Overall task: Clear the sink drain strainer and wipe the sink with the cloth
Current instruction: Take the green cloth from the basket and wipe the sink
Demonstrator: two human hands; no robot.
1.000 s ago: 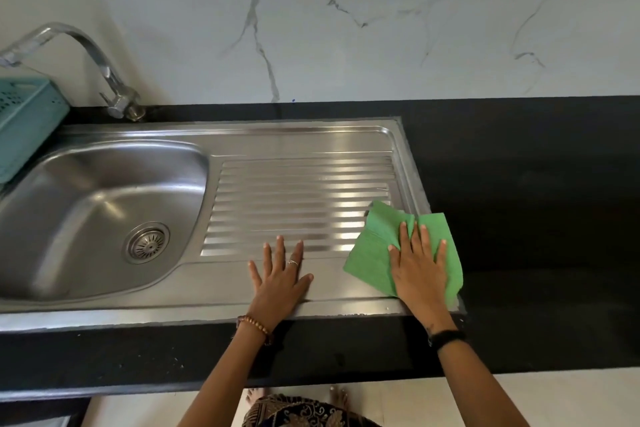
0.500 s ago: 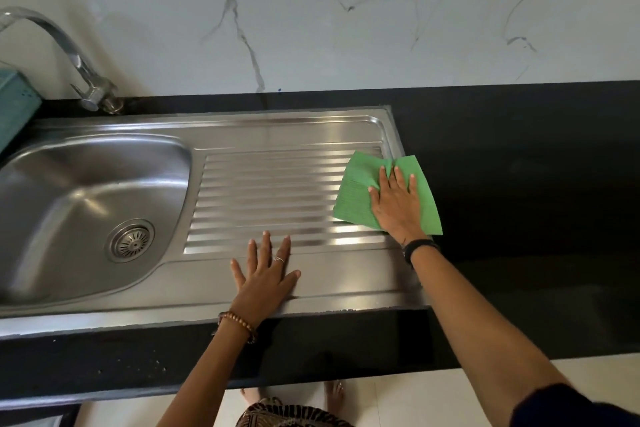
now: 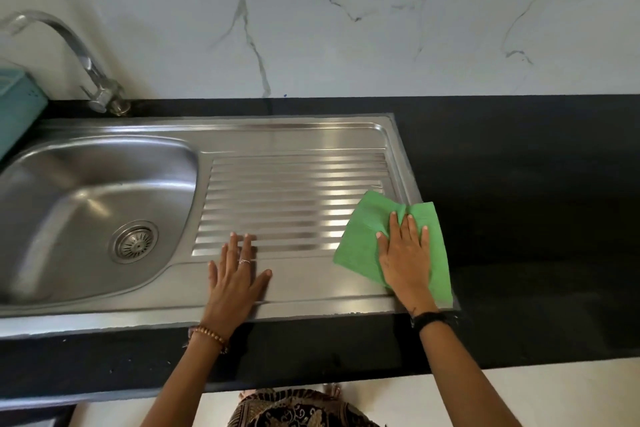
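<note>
The steel sink (image 3: 298, 135) is set in a dark counter, its basin at the left, its ribbed drainboard at the right; the round drain strainer (image 3: 134, 242) sits in the basin floor, slotted, with a small knob at its centre; the green cloth (image 3: 360, 246) lies spread and slightly creased on the drainboard's near right corner, overlapping the counter.

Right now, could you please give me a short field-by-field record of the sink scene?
right hand: flat on the green cloth, pressing it
cloth position: front right corner of the ribbed drainboard, overlapping the black counter
left hand: flat on the sink's front ledge, empty
basin: left of drainboard, looks empty
drain strainer: seated in the drain
tap: back left corner
</note>
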